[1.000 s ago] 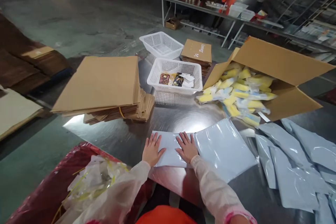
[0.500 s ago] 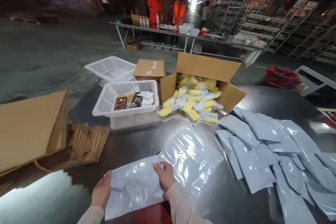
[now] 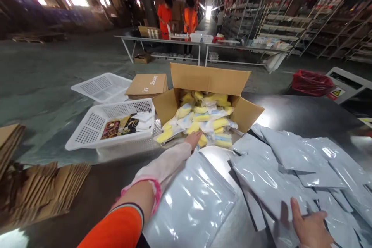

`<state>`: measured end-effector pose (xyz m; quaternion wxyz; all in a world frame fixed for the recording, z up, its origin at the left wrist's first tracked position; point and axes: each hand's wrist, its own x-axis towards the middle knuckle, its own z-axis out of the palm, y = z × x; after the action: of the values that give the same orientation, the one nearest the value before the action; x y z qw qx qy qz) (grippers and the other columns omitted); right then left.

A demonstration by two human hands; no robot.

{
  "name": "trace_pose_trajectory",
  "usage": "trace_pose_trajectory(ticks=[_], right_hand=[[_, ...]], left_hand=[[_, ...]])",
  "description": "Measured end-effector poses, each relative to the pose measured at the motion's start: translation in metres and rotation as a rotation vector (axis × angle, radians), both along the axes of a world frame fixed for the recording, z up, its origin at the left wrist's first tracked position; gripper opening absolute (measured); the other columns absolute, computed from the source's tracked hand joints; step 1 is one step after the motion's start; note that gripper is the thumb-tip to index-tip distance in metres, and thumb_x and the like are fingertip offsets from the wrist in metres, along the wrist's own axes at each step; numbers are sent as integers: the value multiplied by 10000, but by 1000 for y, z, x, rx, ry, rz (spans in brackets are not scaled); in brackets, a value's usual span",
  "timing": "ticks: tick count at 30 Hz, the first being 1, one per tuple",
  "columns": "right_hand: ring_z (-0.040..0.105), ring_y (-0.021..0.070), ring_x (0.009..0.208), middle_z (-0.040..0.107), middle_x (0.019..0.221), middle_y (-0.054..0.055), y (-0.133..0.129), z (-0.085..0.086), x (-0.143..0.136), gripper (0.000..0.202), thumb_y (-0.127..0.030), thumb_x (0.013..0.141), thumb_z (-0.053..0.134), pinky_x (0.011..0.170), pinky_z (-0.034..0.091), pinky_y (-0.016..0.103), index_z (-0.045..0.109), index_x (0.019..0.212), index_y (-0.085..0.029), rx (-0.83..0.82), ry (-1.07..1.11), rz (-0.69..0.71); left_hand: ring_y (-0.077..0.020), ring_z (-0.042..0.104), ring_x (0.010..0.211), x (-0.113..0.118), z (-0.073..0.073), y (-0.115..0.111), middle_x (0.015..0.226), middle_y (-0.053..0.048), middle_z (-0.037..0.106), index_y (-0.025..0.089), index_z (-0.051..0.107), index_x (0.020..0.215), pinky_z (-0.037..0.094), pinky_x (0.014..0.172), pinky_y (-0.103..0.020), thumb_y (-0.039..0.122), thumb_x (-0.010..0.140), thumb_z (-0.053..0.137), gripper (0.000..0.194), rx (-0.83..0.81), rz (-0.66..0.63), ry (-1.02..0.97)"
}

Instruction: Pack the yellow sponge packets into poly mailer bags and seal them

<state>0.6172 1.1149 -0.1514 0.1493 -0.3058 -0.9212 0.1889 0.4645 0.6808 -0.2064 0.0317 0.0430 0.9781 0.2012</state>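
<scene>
My left hand [image 3: 194,140] reaches across the table to the front of an open cardboard box [image 3: 210,79]. Its outstretched fingers touch yellow items in clear wrappers [image 3: 193,127], which spill over the box's front; no firm hold shows. Down at the right, my right hand [image 3: 310,224] is open, thumb and fingers apart, over a pile of shiny grey plastic mailing bags [image 3: 270,178]. A stack of flat grey bags [image 3: 194,201] lies below my left forearm, partly covered by it.
A white plastic basket [image 3: 84,130] with printed cards stands left of the box, another white basket [image 3: 101,87] behind it. Folded brown cardboard [image 3: 49,190] lies at the left, flat cartons [image 3: 148,85] at the back. Two people in orange stand at a far table [image 3: 162,42].
Both hands have let go of the grey mailing bag they held. My left hand has moved forward to the yellow items, my right hand rightward to the bag pile. The view has shifted.
</scene>
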Motion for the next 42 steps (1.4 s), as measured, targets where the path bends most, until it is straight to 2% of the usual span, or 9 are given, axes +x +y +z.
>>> trace_pose_trajectory(ticks=[5,8,12,15,19,24,31,35,42], right_hand=[[600,386,958,620,1112,241,-3,-51,24,887,-596,640,568,818,454,546,455,1367,-100,-112,-59,-50],[590,336,920,619,1072,206,6,-63,22,890,-595,554,626,865,464,498,549,1263,-62,-323,2,-215],[564,254,863,569,1160,146,5,-56,25,982,-591,434,739,863,476,465,524,1277,-135,-317,163,-116],[565,245,930,517,1247,141,-8,-54,33,1029,-613,447,740,884,475,433,462,1331,-164,-370,255,-160],[578,264,1006,535,1212,181,-6,-61,44,1006,-657,537,621,847,493,362,421,1339,-84,-490,289,-266],[618,296,894,661,987,162,31,-56,60,785,-551,670,458,798,478,403,503,1296,-78,-312,227,-299],[624,292,720,691,906,145,43,-57,71,702,-438,853,290,694,451,426,266,1484,-131,-23,42,-329],[604,302,881,644,1042,195,49,-64,83,630,-441,880,297,781,448,452,414,1394,-97,173,199,-331],[590,289,873,652,863,176,38,-62,89,703,-680,856,305,847,430,427,729,902,-121,283,274,-186]], left_hand=[[-293,473,1182,-22,-1,-6,1147,-178,610,116,630,1049,386,970,-487,74,871,427,273,-146,-99,-55],[-309,411,1242,6,8,-22,1251,-162,556,122,603,1107,339,1031,-485,154,781,587,328,-133,-166,1],[-300,492,1166,58,19,-9,1154,-126,606,124,584,1104,326,1067,-485,218,674,640,445,34,-264,213],[-265,572,1048,88,29,55,1201,-123,607,138,564,1183,441,953,-396,187,690,596,496,141,-533,130],[-282,532,1153,103,41,174,1587,-62,194,269,248,1487,458,922,-401,191,737,602,833,106,-855,49],[-335,530,1161,95,17,252,1603,-78,96,254,225,1505,493,871,-458,185,684,696,949,-59,-844,-173],[-325,529,1154,108,-10,265,1607,-58,34,228,197,1516,502,865,-440,89,698,635,938,-137,-876,-167],[-334,524,1162,115,-10,271,1606,-63,43,234,215,1514,503,860,-438,64,681,625,944,-132,-848,-211],[-343,518,1156,116,-24,273,1603,-93,65,238,193,1521,501,841,-450,79,685,634,958,-121,-821,-185]])
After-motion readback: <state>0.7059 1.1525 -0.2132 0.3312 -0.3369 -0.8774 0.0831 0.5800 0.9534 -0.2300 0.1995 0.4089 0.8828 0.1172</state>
